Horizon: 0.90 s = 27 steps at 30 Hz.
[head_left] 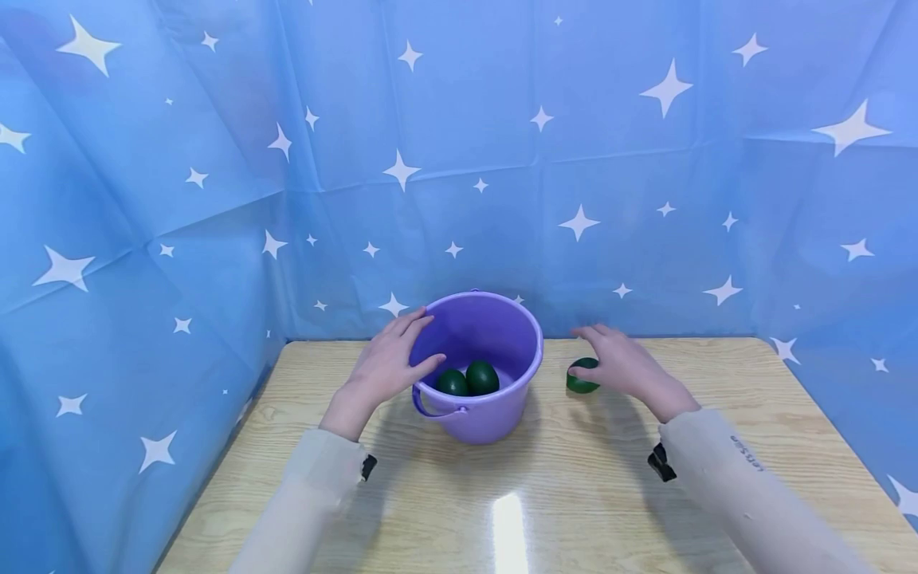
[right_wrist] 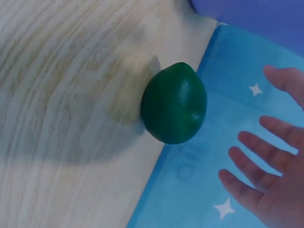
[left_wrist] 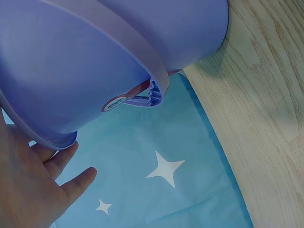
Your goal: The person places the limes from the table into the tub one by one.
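Note:
A purple bucket (head_left: 495, 418) stands on the table, tilted a little, its handle hanging at the front left. Inside it lie two dark green limes (head_left: 482, 378). At the bucket's left rim is my left hand (head_left: 383, 359), fingers spread and thumb over the opening; in the left wrist view its fingertips meet the rim (left_wrist: 66, 140). Right of the bucket, a third green lime (right_wrist: 175, 103) lies on the table. Above and beside it my right hand (head_left: 627, 364) hovers with fingers apart; the right wrist view shows a gap between them and the lime.
The light wooden table (head_left: 430, 510) carries a bright reflection near the front. Blue cloth (head_left: 488, 231) with white stars hangs behind the table and along both sides. Dark bands (head_left: 661, 462) show at the wrists.

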Available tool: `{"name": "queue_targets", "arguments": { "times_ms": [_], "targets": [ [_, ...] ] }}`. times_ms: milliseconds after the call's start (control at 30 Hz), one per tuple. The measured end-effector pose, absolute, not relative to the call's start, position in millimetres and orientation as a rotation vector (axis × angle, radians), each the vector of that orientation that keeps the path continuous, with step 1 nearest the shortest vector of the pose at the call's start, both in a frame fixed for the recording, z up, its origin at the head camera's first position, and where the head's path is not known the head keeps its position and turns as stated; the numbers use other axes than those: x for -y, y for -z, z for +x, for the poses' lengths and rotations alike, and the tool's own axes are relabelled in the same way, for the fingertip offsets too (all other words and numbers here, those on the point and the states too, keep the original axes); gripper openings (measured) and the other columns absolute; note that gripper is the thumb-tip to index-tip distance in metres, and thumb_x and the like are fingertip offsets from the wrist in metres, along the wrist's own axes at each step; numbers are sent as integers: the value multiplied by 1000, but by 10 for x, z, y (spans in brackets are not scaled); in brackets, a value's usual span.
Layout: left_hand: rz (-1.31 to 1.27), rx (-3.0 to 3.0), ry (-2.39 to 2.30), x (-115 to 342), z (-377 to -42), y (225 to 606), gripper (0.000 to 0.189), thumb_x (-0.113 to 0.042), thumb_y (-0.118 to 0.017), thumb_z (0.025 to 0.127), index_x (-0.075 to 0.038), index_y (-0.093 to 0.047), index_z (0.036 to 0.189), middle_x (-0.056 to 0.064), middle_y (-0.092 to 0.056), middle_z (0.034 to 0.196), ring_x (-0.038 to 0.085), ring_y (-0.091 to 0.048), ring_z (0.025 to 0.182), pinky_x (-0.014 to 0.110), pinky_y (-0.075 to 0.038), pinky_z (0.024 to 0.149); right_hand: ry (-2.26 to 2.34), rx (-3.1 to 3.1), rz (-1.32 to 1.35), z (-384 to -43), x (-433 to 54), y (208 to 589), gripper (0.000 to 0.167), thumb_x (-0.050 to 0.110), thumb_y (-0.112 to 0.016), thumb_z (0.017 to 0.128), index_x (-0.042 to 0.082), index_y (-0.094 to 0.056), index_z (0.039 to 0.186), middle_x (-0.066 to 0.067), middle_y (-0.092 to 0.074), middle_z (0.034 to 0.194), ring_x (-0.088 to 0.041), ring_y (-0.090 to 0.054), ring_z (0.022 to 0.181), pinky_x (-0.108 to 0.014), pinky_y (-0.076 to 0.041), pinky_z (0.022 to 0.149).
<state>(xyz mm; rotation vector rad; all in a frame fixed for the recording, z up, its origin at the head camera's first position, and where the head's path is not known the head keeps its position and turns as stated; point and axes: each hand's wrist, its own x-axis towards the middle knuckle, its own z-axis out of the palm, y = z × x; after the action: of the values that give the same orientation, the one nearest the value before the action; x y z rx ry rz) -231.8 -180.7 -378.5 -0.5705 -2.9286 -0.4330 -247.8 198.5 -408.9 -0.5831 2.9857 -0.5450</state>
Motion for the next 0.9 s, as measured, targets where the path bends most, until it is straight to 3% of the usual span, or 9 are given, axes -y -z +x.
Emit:
{"name": "queue_targets", "arguments": {
  "times_ms": [433, 900],
  "targets": [
    [-568, 2919, 439, 1805, -2305, 3789, 76, -63, -53, 93, -19, -39, 154, 1, -32, 163, 31, -30, 151, 57, -34, 120, 563, -2959, -507, -2546, -2005, 4337, 75, 38, -73, 89, 1, -43, 148, -31, -38, 153, -55, -38, 137, -70, -36, 109],
    [-572, 2919, 432, 1803, -2313, 3789, 76, -64, -51, 93, -19, -39, 154, 1, -32, 164, 31, -30, 151, 57, -34, 119, 570, -2949, -477, -2602, -2061, 4537, 77, 37, -74, 88, -2, -43, 146, -34, -41, 148, -54, -46, 130, -67, -42, 106]
  ]
}}
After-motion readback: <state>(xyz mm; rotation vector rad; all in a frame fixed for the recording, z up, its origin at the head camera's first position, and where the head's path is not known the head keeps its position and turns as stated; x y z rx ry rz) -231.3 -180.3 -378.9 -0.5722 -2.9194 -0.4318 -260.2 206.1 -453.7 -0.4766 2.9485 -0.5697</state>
